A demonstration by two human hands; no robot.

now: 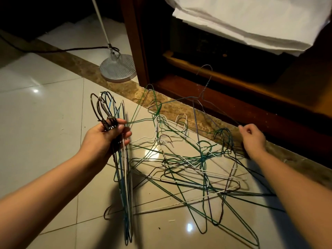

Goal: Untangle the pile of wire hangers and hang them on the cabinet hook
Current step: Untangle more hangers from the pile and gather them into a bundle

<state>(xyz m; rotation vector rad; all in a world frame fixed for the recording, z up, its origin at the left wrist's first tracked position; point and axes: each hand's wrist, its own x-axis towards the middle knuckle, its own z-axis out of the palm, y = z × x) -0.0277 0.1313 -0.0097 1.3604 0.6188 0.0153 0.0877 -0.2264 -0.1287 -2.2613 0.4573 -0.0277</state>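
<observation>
A tangled pile of wire hangers, green, white and dark, lies on the tiled floor in front of me. My left hand grips a sorted bunch of hangers by their necks, hooks up, bodies hanging down to the floor. My right hand pinches the wire of a thin grey-blue hanger lifted above the pile, its hook raised toward the cabinet. A green hanger stands partly raised between my hands. No cabinet hook is in view.
A dark wooden cabinet stands at the back right, white cloth draped over it. A lamp stand's round metal base and a black cable sit at the back left. A brown marble strip crosses the floor.
</observation>
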